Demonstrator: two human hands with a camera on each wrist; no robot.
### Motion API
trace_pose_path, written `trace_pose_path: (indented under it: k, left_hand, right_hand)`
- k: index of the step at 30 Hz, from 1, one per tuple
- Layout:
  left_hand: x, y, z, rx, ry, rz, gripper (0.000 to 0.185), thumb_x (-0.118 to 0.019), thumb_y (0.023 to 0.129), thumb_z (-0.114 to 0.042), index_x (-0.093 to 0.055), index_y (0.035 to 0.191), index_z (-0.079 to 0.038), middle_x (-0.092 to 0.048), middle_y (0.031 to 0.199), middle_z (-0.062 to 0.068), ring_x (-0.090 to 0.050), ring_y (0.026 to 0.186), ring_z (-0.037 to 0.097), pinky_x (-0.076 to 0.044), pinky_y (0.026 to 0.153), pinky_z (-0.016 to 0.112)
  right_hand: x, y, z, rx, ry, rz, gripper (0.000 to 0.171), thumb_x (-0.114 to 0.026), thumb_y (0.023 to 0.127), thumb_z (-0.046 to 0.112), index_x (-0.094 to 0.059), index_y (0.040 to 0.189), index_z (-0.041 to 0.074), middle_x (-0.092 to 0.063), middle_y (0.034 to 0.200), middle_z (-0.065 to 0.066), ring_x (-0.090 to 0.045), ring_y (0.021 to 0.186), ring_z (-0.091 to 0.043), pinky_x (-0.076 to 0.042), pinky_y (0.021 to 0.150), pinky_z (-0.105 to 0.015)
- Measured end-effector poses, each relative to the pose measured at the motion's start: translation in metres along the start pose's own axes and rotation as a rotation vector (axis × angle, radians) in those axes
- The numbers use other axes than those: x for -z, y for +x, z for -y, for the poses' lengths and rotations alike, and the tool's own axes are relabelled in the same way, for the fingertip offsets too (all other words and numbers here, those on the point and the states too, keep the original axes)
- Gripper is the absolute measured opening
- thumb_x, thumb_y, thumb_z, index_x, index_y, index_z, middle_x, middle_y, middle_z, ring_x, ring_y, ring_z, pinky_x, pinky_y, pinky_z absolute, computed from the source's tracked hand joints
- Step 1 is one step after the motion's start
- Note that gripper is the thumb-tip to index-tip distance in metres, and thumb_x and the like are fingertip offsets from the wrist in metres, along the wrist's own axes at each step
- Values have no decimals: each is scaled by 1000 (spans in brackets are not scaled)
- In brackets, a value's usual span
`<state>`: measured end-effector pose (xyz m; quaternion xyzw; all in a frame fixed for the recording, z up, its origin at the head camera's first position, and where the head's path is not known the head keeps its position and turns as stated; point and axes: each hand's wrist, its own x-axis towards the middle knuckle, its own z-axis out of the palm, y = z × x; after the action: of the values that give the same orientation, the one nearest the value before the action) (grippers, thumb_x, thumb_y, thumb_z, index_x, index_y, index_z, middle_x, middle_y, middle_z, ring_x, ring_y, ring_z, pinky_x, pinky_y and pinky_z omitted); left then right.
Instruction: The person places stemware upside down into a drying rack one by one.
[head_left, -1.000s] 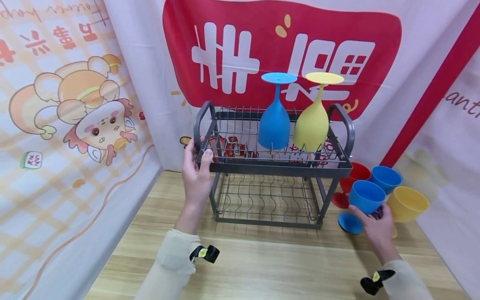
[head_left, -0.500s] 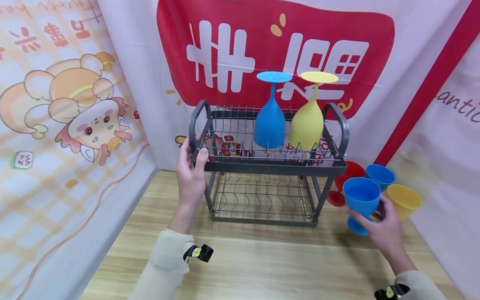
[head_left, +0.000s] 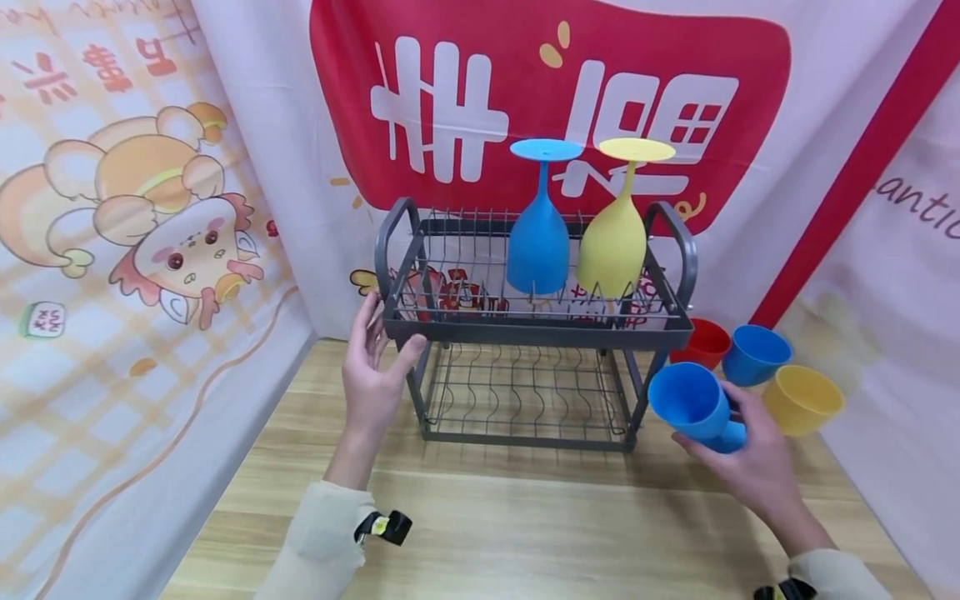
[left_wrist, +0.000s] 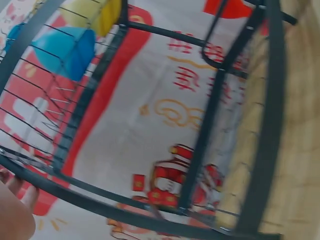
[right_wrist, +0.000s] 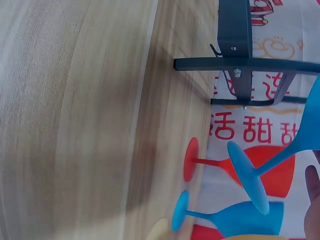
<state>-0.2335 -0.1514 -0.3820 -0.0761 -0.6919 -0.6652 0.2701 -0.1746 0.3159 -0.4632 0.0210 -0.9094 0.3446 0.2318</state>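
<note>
My right hand point(head_left: 738, 437) grips a blue goblet point(head_left: 692, 404) by its stem, lifted off the wooden table point(head_left: 525, 517) and tilted with its bowl leaning left, just right of the grey two-tier wire rack point(head_left: 536, 333). In the right wrist view the held blue goblet's foot point(right_wrist: 247, 177) hangs above the table. My left hand point(head_left: 382, 350) is at the rack's front-left corner, fingers loose, thumb by the top rim. On the top tier a blue goblet point(head_left: 538, 250) and a yellow goblet point(head_left: 613, 250) stand upside down; both show again, the blue goblet point(left_wrist: 65, 50) and the yellow goblet point(left_wrist: 97, 12), in the left wrist view.
Red point(head_left: 705, 342), blue point(head_left: 753, 354) and yellow point(head_left: 798, 398) goblets stand upright on the table right of the rack. The rack's lower tier point(head_left: 525, 400) holds nothing. Printed cloth walls close in the back and both sides.
My right hand has lifted the blue goblet off the table and tipped it leftward. My left hand has let go of the rack's top rim and dropped slightly, fingers opening.
</note>
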Motion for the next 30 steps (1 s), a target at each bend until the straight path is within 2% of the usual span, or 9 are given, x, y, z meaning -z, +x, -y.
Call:
trace_pose_path:
  k: [3,7,11,14,17,21,24,30]
  left_hand:
    - [3,-13,13,-17,-24,-27,85,-83,89,-9,-40,163,-20,-47,165,-7,-49,148,16,-44,120,24]
    - [1,-32,31,-52,-25,-71,79,-83,87,-5,-47,156,-13,-55,155,1,-52,140,21,-49,111,26]
    - [-9,-52,45,-102,-7,-51,72,-83,85,-3,-51,150,-5,-60,147,9,-55,135,23,-51,107,29]
    - [-19,-66,52,-116,19,31,72,-83,84,-3,-52,149,-6,-61,145,7,-56,135,23,-52,106,27]
    - [-30,-77,54,-100,27,160,76,-85,84,-7,-51,152,-11,-61,148,3,-56,138,29,-53,108,27]
    - [-44,-89,51,-33,34,340,82,-88,85,-15,-47,156,-22,-59,153,-2,-57,139,34,-54,110,35]
    - [-54,-96,47,15,40,455,85,-88,86,-21,-44,158,-29,-56,156,-4,-57,141,32,-54,112,39]
    - [-70,-103,41,72,27,617,91,-89,86,-27,-39,162,-32,-48,165,0,-57,142,32,-55,111,49]
  right_hand:
    - [-4,1,6,96,-28,0,104,-101,69,21,-46,156,14,-57,148,-20,-52,131,-47,-48,93,-83]
    - [-10,0,17,197,-57,16,105,-104,63,17,-50,153,15,-59,145,-18,-54,129,-45,-51,91,-82]
    - [-14,-3,32,271,-109,28,108,-105,60,14,-51,153,16,-58,144,-19,-53,127,-44,-55,87,-78]
    - [-19,-5,42,327,-141,22,110,-106,55,12,-53,151,14,-59,141,-19,-54,125,-44,-57,85,-74]
    - [-24,-7,53,388,-170,16,111,-108,51,14,-56,149,13,-61,138,-19,-56,124,-43,-58,87,-71]
    - [-34,-9,70,463,-237,30,111,-110,48,21,-58,147,14,-64,137,-16,-59,123,-40,-59,89,-68]
    - [-41,-11,84,503,-278,49,113,-110,48,26,-58,147,16,-64,138,-15,-60,123,-39,-58,93,-66]
    - [-56,-15,110,573,-302,81,111,-109,52,36,-58,149,20,-64,140,-13,-63,124,-36,-53,102,-63]
